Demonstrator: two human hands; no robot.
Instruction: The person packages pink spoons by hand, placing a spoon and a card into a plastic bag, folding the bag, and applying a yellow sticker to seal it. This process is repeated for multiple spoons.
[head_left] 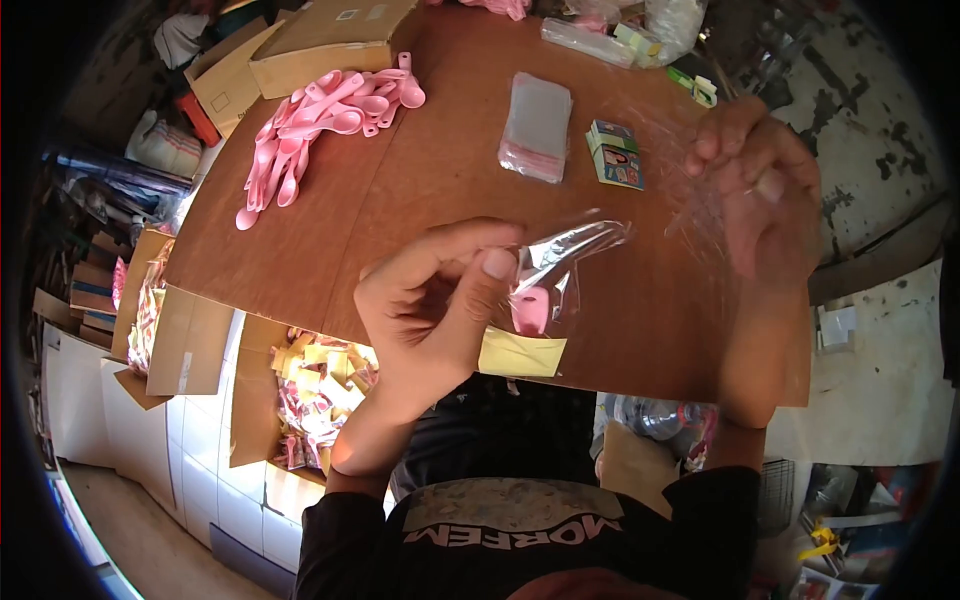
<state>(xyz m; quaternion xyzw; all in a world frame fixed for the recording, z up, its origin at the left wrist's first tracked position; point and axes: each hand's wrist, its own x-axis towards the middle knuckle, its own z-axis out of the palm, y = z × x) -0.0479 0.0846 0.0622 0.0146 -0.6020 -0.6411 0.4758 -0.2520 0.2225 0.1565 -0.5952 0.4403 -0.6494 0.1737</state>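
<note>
My left hand (435,290) pinches a clear plastic bag (575,245) between thumb and fingers above the near part of the table. Through the film show a pink spoon part (530,310) and, at its lower end, a yellow card (522,354). Off to the right, my right hand (765,185) is raised and slightly blurred, its fingers loosely bent and the thumb apart from them. Thin clear plastic strips (690,190) lie beside and under it; no grip on them shows.
Pink spoons (320,120) are heaped at the table's left, before a cardboard box (335,45). A stack of clear bags (535,125) and a stack of small cards (615,155) lie mid-table. Below the left edge, an open carton (255,400) holds many packed pieces.
</note>
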